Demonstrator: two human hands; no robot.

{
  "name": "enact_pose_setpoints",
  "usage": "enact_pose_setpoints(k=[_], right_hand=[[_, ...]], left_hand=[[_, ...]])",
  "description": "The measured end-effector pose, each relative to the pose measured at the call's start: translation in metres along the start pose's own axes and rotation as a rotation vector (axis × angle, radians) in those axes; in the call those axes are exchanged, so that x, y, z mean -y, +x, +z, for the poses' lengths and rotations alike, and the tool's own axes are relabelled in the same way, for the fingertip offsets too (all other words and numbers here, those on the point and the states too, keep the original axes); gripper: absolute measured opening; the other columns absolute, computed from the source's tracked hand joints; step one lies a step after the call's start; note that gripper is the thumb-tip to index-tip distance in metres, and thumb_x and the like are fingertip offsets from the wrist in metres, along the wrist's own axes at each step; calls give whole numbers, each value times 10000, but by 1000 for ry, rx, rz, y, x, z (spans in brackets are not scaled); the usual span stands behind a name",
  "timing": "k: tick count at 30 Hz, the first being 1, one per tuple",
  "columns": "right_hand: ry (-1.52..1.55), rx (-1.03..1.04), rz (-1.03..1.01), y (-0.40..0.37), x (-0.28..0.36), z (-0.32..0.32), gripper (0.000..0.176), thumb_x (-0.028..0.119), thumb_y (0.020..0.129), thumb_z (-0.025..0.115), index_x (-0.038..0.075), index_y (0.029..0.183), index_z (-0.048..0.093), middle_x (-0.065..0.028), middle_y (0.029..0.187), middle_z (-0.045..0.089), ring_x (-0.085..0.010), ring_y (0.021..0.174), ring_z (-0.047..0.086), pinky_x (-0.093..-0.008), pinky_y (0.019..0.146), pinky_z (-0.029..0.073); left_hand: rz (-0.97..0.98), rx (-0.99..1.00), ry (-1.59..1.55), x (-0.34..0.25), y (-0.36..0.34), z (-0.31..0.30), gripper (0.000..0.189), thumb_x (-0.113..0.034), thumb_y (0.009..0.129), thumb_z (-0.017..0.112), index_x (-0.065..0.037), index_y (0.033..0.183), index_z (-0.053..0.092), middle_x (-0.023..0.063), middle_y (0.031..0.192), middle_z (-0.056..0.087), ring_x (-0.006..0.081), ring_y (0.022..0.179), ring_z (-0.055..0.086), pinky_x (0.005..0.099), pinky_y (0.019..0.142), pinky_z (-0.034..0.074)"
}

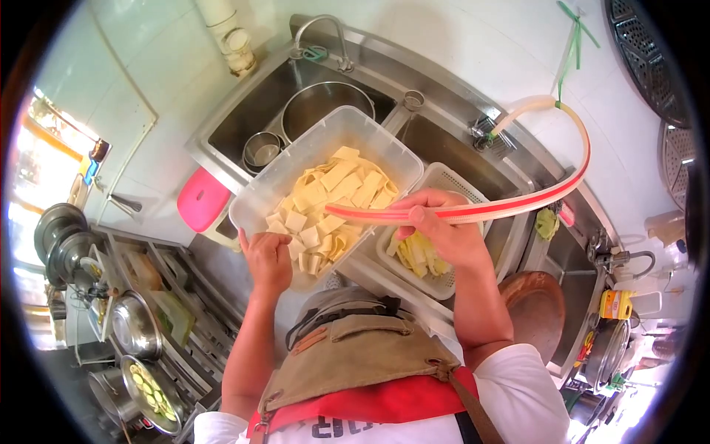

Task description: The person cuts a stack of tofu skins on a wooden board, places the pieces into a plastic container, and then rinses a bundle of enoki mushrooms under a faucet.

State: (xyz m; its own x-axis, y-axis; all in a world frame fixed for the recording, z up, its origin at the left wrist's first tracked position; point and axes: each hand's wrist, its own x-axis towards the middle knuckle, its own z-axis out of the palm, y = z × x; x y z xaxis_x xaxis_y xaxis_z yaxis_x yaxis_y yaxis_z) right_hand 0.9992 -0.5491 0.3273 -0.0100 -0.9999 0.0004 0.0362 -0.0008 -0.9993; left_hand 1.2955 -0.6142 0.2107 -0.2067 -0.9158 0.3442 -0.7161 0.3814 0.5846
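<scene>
My right hand is closed around a translucent hose with a red stripe. The hose end is over a clear plastic tub of pale yellow flat pieces, cut into squares and strips. Whether water runs from it I cannot make out. At the tub's near left rim, my left hand grips the edge, its index finger stretched along the outside. Below my right hand is a white perforated basket holding yellowish cut leaves, partly hidden by the hand.
A steel sink holds a large pot and a smaller one. Green string ties the looping hose up at the wall. A pink lidded bin, a brown round board and a shelf rack stand around.
</scene>
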Motion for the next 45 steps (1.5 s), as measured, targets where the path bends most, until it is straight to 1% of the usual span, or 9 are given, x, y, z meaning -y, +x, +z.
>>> enact_pose_setpoints(k=[8,14,17,26,29,32,34,38,45], right_hand=[[116,-114,-38,-2,-1,-9,341,267,956,583,-60,1040,636,-148,924,680,-165,711,638,-285,665,523],[60,-89,-40,-2,-1,-8,365,296,956,586,-55,1039,637,-135,897,676,-158,707,638,-277,661,516],[115,-90,-19,-2,2,-7,304,254,938,613,-34,1028,653,-69,866,669,-121,713,624,-257,651,505],[138,-49,-29,-4,-2,-7,287,237,936,613,-23,1051,650,-69,896,671,-128,719,630,-257,650,509],[80,-45,-28,-5,1,-3,289,217,955,573,-54,1037,633,-121,890,675,-147,714,638,-273,644,521],[38,-38,83,-5,0,-1,258,193,950,574,-41,1040,638,-101,877,678,-130,706,641,-259,634,520],[-104,9,-51,-5,-6,-2,246,199,940,595,-26,1029,645,-74,849,674,-117,700,638,-247,624,510],[-53,55,73,-9,9,4,229,212,927,619,-8,977,658,-43,792,663,-94,696,620,-238,603,480],[-125,115,-14,-12,-1,1,212,218,915,639,9,915,668,-32,749,657,-66,682,579,-243,588,456]], left_hand=[[1,-8,-1,0,-1,1,141,-28,783,542,-65,735,669,68,749,638,252,847,585,558,1133,157],[6,-11,-1,-1,-1,0,141,-29,782,542,-68,737,670,67,748,641,251,850,587,558,1133,155],[4,-13,-5,-3,-1,-1,140,-31,781,543,-68,738,671,65,750,643,251,853,587,557,1133,154],[4,-1,7,0,-2,-1,132,-32,778,549,-72,747,672,62,756,648,248,859,590,551,1134,160],[21,-14,35,2,-3,-1,121,-26,769,563,-80,761,671,62,760,651,254,866,592,549,1134,163],[52,0,33,20,-7,7,110,-16,751,595,-94,781,667,69,797,657,263,884,594,546,1137,163],[67,13,-8,14,-7,4,100,-42,790,572,-84,786,663,66,807,651,259,886,588,544,1144,149],[23,78,69,26,-7,9,127,-50,818,539,-77,781,657,59,824,636,248,933,569,540,1154,131],[-93,104,-64,22,-8,6,120,-52,815,541,-73,787,656,68,826,644,248,936,570,535,1155,139]])
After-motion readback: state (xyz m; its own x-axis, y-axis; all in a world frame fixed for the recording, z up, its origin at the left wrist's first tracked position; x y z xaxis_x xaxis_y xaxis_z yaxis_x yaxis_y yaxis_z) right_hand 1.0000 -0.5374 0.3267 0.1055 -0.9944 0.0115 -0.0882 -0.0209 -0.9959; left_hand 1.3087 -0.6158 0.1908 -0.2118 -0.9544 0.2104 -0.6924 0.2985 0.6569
